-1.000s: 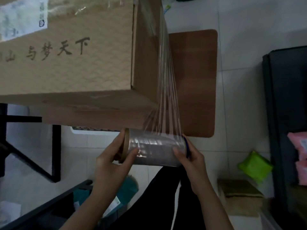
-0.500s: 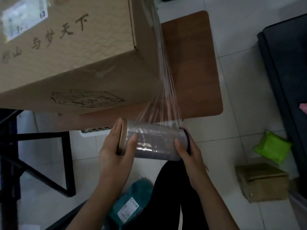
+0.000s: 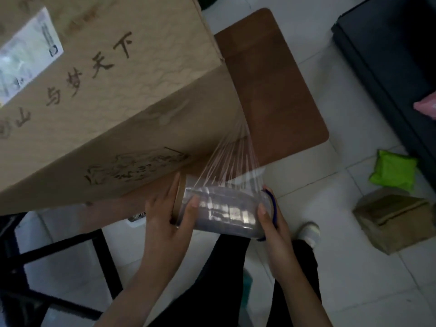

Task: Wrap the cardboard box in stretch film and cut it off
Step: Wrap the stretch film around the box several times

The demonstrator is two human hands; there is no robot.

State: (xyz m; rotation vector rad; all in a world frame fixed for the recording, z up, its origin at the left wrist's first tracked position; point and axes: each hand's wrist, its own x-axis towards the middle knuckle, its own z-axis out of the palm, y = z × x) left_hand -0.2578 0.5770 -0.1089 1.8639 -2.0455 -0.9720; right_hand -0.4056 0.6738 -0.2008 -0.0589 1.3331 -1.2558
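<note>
A large cardboard box (image 3: 113,95) with printed characters and a white label stands on a brown table (image 3: 278,90), filling the upper left. A roll of clear stretch film (image 3: 224,210) hangs just below the box's lower right corner. My left hand (image 3: 165,213) grips the roll's cardboard end, thumb across the film. My right hand (image 3: 273,218) grips the other end by its blue rim. A taut band of stretched film (image 3: 233,152) runs from the roll up to the box's right corner.
A black table frame (image 3: 59,246) stands at the lower left. On the tiled floor to the right lie a small cardboard box (image 3: 396,223) and a green bag (image 3: 394,171). A dark cabinet (image 3: 389,48) with a pink packet lines the right side. My legs are below the roll.
The view has swung left round the box's corner, so its near side shows more. The roll has come closer to the box's lower corner and the film band is shorter. Both hands keep their grip.
</note>
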